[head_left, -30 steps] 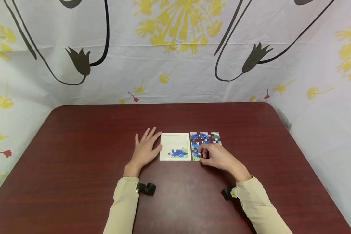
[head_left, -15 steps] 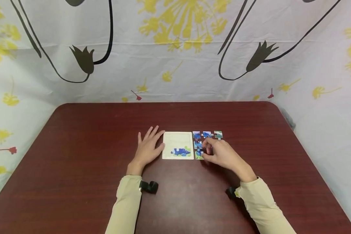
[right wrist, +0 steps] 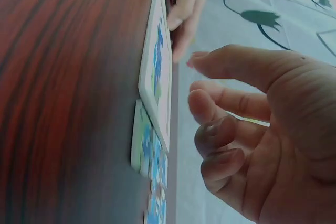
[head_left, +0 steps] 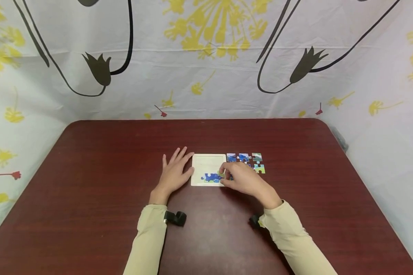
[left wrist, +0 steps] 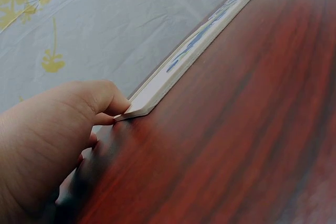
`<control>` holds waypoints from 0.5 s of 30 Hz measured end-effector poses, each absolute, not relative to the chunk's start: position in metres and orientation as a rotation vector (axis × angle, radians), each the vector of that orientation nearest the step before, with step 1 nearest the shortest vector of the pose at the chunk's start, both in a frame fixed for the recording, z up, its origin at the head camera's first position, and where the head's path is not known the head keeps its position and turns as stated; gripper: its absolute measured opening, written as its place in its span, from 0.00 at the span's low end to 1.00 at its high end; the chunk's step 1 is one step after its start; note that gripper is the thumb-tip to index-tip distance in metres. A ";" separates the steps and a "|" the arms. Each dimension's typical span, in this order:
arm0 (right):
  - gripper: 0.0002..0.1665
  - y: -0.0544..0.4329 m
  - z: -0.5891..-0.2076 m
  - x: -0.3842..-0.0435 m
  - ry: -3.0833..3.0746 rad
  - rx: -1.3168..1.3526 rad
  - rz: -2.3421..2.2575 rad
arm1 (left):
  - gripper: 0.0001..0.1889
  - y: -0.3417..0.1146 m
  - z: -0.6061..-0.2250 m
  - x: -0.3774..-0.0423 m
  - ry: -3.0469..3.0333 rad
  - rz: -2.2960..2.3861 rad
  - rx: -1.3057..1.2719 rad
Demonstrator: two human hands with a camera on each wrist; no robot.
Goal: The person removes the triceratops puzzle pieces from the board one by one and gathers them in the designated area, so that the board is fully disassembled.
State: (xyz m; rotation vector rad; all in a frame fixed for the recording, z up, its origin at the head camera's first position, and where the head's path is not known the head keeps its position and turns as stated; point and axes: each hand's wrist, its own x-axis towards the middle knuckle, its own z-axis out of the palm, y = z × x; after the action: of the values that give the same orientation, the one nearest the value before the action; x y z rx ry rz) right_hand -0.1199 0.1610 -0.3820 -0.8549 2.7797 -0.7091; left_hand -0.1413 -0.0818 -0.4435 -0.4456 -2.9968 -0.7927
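Note:
My left hand lies spread on the table, its thumb and index finger touching the left edge of a pale, square puzzle tray. In the left wrist view, the thumb is against the tray's rim. Joined blue and green puzzle pieces lie in the tray's lower right. Above that side hovers my right hand, fingers loosely bent. The right wrist view shows a gap between thumb and fingers, with no piece visible there. Loose puzzle pieces lie right of the tray, some hidden by the right hand.
The dark red-brown tabletop surrounds the tray. Behind it hangs a white cloth with yellow and dark plant prints. Black straps are on both wrists, over pale sleeves.
My right hand first shifted slightly right among the loose pieces, then left to the tray's right side. The left hand keeps its place at the tray. The head view shifted slightly.

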 end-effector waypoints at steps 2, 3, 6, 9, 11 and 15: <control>0.11 0.153 -0.383 -0.123 2.761 -0.852 -0.678 | 0.28 -0.082 -0.444 -0.141 -3.000 -0.792 -0.442; 0.11 0.149 -0.383 -0.125 2.752 -0.845 -0.666 | 0.28 -0.082 -0.443 -0.141 -3.001 -0.794 -0.439; 0.11 0.142 -0.384 -0.128 2.753 -0.820 -0.614 | 0.28 -0.082 -0.443 -0.141 -2.995 -0.803 -0.437; 0.11 0.140 -0.386 -0.130 2.755 -0.797 -0.584 | 0.28 -0.081 -0.444 -0.141 -2.995 -0.807 -0.441; 0.10 0.140 -0.388 -0.131 2.750 -0.799 -0.586 | 0.28 -0.080 -0.444 -0.141 -3.000 -0.803 -0.441; 0.11 0.140 -0.391 -0.133 2.735 -0.833 -0.632 | 0.28 -0.081 -0.443 -0.141 -2.995 -0.805 -0.433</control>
State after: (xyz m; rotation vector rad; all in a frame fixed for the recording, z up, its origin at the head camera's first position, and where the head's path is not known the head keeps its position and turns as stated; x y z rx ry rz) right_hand -0.1332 0.1402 -0.3912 -0.8327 2.7345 -0.6318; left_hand -0.1413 -0.0814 -0.4426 -0.4329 -2.9951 -0.8052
